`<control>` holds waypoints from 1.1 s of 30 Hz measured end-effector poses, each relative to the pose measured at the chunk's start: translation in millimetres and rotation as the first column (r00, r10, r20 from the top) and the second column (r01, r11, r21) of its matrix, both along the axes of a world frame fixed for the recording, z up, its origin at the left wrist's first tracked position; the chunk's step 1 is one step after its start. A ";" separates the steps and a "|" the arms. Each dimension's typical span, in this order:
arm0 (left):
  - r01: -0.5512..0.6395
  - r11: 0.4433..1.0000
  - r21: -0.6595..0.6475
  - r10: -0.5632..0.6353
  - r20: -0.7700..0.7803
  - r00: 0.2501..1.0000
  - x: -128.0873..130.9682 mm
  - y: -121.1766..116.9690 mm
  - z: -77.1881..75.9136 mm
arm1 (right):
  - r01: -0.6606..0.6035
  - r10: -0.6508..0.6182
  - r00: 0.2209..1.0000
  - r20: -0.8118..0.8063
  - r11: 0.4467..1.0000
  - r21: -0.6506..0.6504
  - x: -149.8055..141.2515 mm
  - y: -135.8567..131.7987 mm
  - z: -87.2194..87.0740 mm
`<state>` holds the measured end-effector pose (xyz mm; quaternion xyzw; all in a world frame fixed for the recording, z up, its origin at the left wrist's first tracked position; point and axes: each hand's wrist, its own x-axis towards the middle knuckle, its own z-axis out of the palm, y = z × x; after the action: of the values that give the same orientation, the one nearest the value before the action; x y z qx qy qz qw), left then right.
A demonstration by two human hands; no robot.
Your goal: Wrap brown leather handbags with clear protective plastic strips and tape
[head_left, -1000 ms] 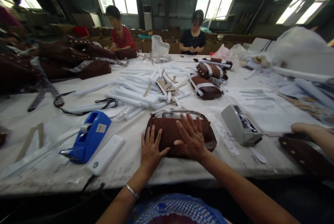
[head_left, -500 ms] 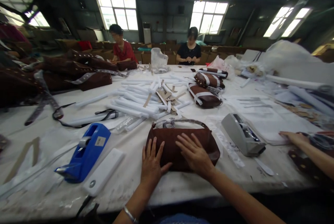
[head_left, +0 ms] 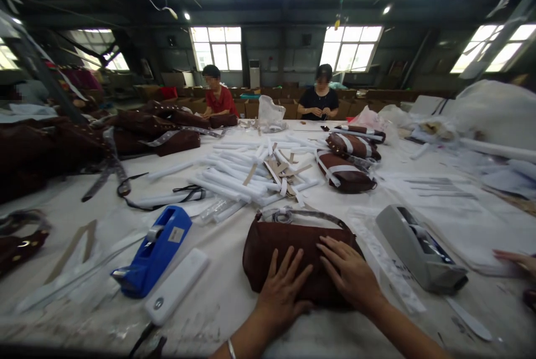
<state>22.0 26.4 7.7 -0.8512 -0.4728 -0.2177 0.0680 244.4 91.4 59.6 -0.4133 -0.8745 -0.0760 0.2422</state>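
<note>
A brown handbag [head_left: 262, 255] lies on the white-covered table right before me, its strap and a coil of clear-wrapped cord along the far edge. Flat on the bag's near middle rests my left hand [head_left: 282, 286], fingers spread. My right hand [head_left: 352, 272] lies on the bag's right part, fingers stretched out and slightly apart. Both palms press on the bag without gripping it. To the left are a blue tape dispenser [head_left: 157, 250] and a white oblong device [head_left: 178, 283] with a cable. A grey tape dispenser [head_left: 419, 247] stands to the right of the bag.
White foam tubes [head_left: 234, 175] and cardboard strips [head_left: 280, 169] are heaped mid-table. Strapped brown bags [head_left: 347, 172] lie behind on the right, more brown bags [head_left: 163, 130] at left. A co-worker's hand [head_left: 517, 258] shows at the right edge. Two people [head_left: 220, 96] sit opposite.
The camera view has tilted up and turned left. My left hand has slid toward the bag's middle, and my right hand has lowered onto the bag's right side. The neighbour's hand has moved.
</note>
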 end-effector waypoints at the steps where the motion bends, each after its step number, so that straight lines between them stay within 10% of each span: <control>1: -0.005 1.000 -0.016 0.005 0.004 1.000 0.0 -0.8 -6.1 | -0.022 0.020 0.999 -0.048 0.999 -0.035 -8.0 9.0 16.3; 6: -0.005 0.997 -0.077 0.008 0.042 0.999 -1.6 -4.3 -14.9 | -0.162 0.120 0.973 -0.199 0.963 -0.214 -109.1 76.0 69.4; 13: 0.042 0.984 -0.173 -0.024 0.101 0.995 -1.7 -1.9 -14.5 | -0.160 0.175 0.985 0.008 0.914 -0.372 -279.9 133.7 50.3; 18: 0.108 0.968 -0.227 -0.076 0.145 0.987 -10.2 -5.5 5.7 | -0.067 0.074 0.997 0.000 0.895 -0.441 -306.4 140.1 43.0; 24: 0.083 0.975 -0.208 -0.061 0.111 0.992 -8.5 -4.5 5.5 | -0.062 -0.041 0.980 -0.193 0.865 -0.497 -216.8 130.0 57.8; 30: 0.025 0.982 -0.186 -0.031 -0.031 0.999 -5.0 2.4 10.1 | -0.339 -0.211 0.791 -0.574 0.630 -0.699 -26.2 66.2 65.2; 33: 0.035 0.979 -0.202 -0.067 -0.157 0.985 -8.5 8.9 29.2 | -0.236 -0.313 0.798 -0.515 0.623 -0.745 73.3 15.2 63.1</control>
<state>13.5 35.3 36.9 -0.8805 -0.4629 -0.1009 0.0156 317.7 106.6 122.6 -0.4977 -0.6842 0.4403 0.3006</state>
